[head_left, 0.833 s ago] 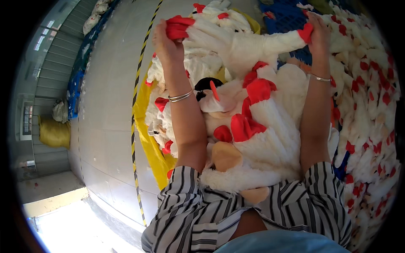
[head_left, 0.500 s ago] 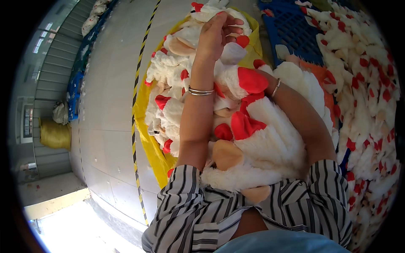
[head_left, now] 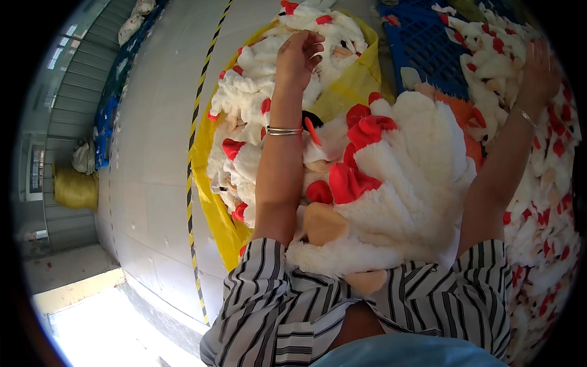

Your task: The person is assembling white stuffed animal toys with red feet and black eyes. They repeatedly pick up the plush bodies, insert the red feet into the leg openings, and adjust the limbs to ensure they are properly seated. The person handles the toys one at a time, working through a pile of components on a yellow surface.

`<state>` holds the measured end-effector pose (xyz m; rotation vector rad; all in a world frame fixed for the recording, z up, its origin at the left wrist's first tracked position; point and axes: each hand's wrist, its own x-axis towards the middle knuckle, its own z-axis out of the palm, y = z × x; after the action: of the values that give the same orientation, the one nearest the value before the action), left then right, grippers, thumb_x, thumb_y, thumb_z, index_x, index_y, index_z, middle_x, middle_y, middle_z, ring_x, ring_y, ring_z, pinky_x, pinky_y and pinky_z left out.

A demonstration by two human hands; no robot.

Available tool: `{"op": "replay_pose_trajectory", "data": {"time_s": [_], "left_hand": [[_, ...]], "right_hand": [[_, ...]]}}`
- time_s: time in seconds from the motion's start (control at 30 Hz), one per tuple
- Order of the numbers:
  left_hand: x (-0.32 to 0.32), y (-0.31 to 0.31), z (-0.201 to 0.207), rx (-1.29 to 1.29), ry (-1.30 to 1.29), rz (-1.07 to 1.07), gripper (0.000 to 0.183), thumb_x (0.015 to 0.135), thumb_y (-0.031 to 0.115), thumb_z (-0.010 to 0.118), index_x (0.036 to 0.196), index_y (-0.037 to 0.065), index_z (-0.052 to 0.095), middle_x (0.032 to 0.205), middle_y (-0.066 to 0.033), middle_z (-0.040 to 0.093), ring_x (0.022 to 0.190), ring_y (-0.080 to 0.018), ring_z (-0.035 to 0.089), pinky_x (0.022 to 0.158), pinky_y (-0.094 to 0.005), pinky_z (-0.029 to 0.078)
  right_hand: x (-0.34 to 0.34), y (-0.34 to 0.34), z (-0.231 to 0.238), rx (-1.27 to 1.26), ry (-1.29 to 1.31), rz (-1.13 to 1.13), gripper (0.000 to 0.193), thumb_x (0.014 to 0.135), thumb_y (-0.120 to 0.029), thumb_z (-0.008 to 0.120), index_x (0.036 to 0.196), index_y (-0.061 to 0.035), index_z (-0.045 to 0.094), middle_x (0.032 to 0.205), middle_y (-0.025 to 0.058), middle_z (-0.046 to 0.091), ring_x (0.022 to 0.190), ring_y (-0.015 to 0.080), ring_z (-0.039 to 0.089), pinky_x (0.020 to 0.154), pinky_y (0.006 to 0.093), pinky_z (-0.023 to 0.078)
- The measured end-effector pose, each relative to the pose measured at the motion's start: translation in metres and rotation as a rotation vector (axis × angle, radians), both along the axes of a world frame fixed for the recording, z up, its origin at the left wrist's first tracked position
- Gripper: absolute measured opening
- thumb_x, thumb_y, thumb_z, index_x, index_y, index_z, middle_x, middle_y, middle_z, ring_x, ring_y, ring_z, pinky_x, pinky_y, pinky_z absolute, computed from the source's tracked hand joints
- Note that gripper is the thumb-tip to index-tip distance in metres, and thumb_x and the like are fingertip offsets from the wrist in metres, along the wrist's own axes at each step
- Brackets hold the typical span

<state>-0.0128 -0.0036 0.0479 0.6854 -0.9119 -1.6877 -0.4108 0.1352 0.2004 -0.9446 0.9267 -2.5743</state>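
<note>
Head view. Left hand (head_left: 299, 61) half-curled above yellow sack (head_left: 342, 92), apparently empty. Right hand (head_left: 539, 73) well right of sack, over plush pile (head_left: 544, 183), fingers fairly straight; grip can't be told. White plush pieces (head_left: 416, 174) heaped beside sack, on its right, wearer's side. Probably light, limp, soft; fur perhaps slippery. Best hold: red fabric ends (head_left: 351, 183).
</note>
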Motion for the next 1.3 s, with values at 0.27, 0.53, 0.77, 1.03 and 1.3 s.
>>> {"op": "replay_pose_trajectory", "data": {"time_s": [0.27,0.53,0.77,1.03,1.3], "left_hand": [[-0.004,-0.003,0.004,-0.011,-0.009,-0.070,0.017,0.094,0.022,0.053,0.094,0.008,0.061,0.089,-0.0056,0.068,0.076,-0.0138,0.061,0.065,-0.0289,0.047],[0.011,-0.004,-0.003,-0.019,-0.016,-0.063,0.017,0.093,0.022,0.054,0.095,0.007,0.061,0.088,-0.0064,0.068,0.075,-0.0133,0.061,0.063,-0.0271,0.047],[0.008,0.003,-0.002,-0.035,-0.104,-0.134,0.017,0.093,0.022,0.054,0.097,0.007,0.062,0.091,-0.0059,0.069,0.076,-0.0118,0.061,0.065,-0.0265,0.047],[0.006,0.006,-0.008,-0.082,-0.183,-0.194,0.020,0.097,0.023,0.051,0.101,0.007,0.062,0.094,-0.0043,0.069,0.079,-0.0110,0.062,0.065,-0.0252,0.047],[0.001,0.012,-0.003,-0.045,-0.193,-0.222,0.021,0.098,0.024,0.050,0.103,0.007,0.062,0.096,-0.0047,0.069,0.080,-0.0111,0.062,0.067,-0.0249,0.048]], "right_hand": [[0.205,-0.005,-0.167,0.742,1.524,1.128,0.024,0.092,-0.022,0.059,0.101,-0.0003,0.063,0.095,0.0133,0.067,0.091,0.0185,0.065,0.081,0.0285,0.048],[0.173,0.000,-0.088,0.698,0.884,0.482,0.021,0.096,-0.022,0.056,0.087,-0.0038,0.061,0.061,-0.0052,0.043,0.055,0.0033,0.034,0.051,0.0210,0.028],[0.151,0.009,-0.038,0.648,1.120,0.182,0.021,0.096,-0.026,0.060,0.091,-0.0049,0.061,0.064,-0.0054,0.043,0.059,0.0022,0.037,0.054,0.0199,0.030],[0.218,0.118,-0.033,0.647,1.726,1.303,0.067,0.073,-0.050,0.075,0.110,0.0012,0.052,0.099,0.0176,0.060,0.094,0.0362,0.060,0.081,0.0427,0.047],[0.203,0.107,-0.041,0.745,1.102,0.947,0.020,0.092,-0.017,0.060,0.097,0.0016,0.058,0.079,0.0079,0.062,0.074,0.0146,0.059,0.067,0.0303,0.046]]}}
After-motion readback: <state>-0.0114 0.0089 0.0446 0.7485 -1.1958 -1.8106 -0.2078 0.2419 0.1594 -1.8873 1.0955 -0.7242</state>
